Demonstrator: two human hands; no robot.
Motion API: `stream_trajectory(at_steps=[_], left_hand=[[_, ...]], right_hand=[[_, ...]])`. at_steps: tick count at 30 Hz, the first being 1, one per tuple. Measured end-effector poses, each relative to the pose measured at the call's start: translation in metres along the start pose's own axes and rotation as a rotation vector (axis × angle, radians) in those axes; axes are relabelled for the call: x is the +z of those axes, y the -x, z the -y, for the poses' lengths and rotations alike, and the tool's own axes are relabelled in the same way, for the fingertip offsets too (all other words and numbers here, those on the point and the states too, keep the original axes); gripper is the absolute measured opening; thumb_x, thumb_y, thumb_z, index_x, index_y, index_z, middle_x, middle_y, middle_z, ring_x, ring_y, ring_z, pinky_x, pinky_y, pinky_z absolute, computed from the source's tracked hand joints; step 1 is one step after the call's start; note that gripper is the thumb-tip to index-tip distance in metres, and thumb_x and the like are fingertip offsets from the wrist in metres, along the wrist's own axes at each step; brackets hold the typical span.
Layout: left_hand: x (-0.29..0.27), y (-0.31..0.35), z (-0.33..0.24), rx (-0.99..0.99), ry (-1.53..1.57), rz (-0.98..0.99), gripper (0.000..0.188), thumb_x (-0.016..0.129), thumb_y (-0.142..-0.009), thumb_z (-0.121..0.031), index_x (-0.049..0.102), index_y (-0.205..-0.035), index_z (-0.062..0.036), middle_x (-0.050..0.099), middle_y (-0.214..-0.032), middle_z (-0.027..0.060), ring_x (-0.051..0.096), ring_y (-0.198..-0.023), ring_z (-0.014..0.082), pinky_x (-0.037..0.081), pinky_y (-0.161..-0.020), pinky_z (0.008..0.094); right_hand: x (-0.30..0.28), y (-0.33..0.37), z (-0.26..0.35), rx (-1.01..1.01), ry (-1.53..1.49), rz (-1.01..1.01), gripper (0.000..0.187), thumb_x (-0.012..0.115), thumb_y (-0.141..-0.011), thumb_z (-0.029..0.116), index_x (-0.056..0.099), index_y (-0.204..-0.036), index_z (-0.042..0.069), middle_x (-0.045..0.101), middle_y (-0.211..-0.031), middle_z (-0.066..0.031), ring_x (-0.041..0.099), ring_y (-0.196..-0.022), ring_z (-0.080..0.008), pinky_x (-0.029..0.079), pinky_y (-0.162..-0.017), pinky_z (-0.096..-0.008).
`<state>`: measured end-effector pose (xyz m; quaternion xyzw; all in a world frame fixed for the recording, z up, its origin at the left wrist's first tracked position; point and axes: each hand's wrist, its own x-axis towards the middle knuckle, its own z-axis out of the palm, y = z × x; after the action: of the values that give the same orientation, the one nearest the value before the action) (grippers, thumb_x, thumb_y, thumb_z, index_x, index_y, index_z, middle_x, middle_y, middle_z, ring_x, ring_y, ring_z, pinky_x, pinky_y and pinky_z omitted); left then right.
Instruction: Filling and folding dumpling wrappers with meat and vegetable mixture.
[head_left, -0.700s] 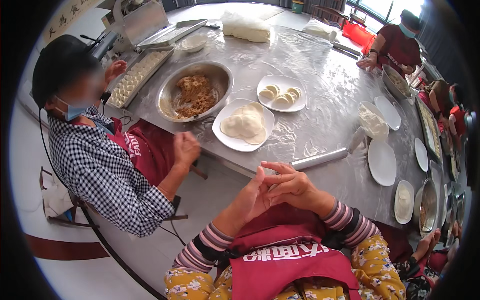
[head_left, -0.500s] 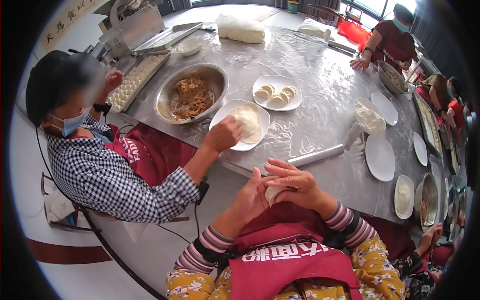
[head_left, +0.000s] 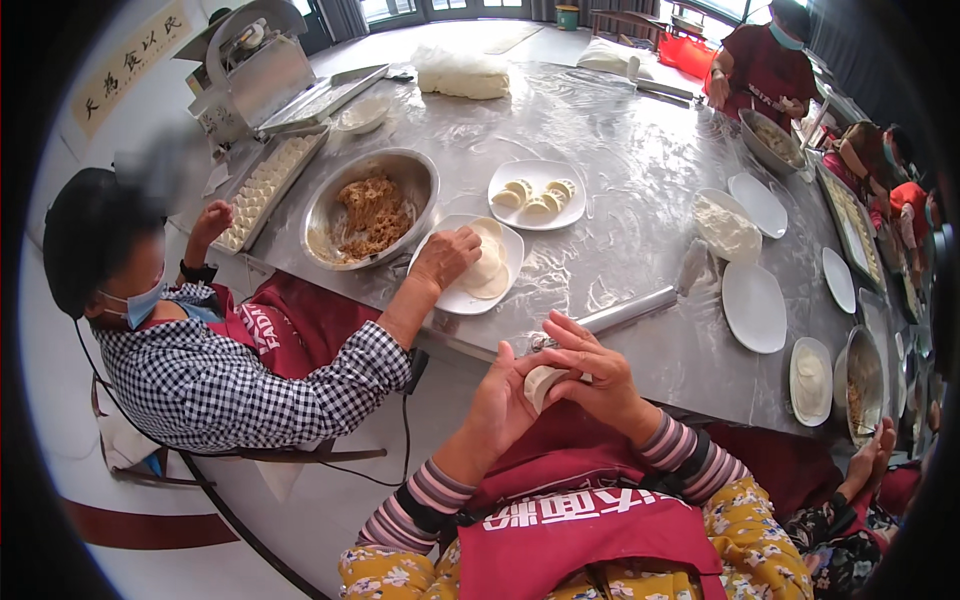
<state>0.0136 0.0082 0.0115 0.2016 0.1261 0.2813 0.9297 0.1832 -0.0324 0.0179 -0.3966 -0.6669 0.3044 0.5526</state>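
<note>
Between my two hands, just off the table's near edge, is a pale folded dumpling. My left hand cradles it from the left, the thumb pointing up. Fingers of my right hand close over its other side and hide part of it. Beyond my hands lies a metal rolling pin. A white plate with round dough wrappers stands to the left, where a co-worker's hand touches the wrappers. Finished dumplings sit on a square white plate farther back.
A steel bowl of brown filling stands at left, beside a tray of dumplings. The co-worker in checked sleeves sits close on my left. White plates and a flour heap lie to the right on the metal table.
The view has shifted slightly. My hands still hold the dumpling, with more of its curved edge showing now. The co-worker's far hand has lowered from near the face.
</note>
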Motion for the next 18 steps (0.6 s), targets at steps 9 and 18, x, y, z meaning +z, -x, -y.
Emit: stream_trajectory(at_steps=[9, 18], left_hand=[[0.011, -0.013, -0.001, 0.005, 0.017, -0.091, 0.072, 0.022, -0.097, -0.055, 0.045, -0.127, 0.0058, 0.056, -0.122, 0.0142, 0.054, -0.113, 0.0221, 0.04, -0.1, 0.0355], [-0.001, -0.022, -0.009, -0.075, 0.058, -0.098, 0.078, 0.028, -0.094, -0.062, 0.033, -0.137, 0.0029, 0.046, -0.134, 0.0144, 0.047, -0.123, 0.0236, 0.037, -0.103, 0.0405]], right_hand=[[-0.004, -0.003, -0.014, -0.074, 0.224, -0.133, 0.028, 0.074, -0.068, 0.003, 0.068, -0.096, 0.001, 0.061, -0.121, -0.0164, 0.051, -0.122, -0.0334, 0.045, -0.097, -0.0394], [-0.019, -0.04, 0.012, -0.306, 0.747, 0.501, 0.032, 0.059, -0.076, 0.016, 0.058, -0.107, 0.008, 0.06, -0.103, -0.007, 0.056, -0.102, -0.0249, 0.044, -0.083, -0.0379]])
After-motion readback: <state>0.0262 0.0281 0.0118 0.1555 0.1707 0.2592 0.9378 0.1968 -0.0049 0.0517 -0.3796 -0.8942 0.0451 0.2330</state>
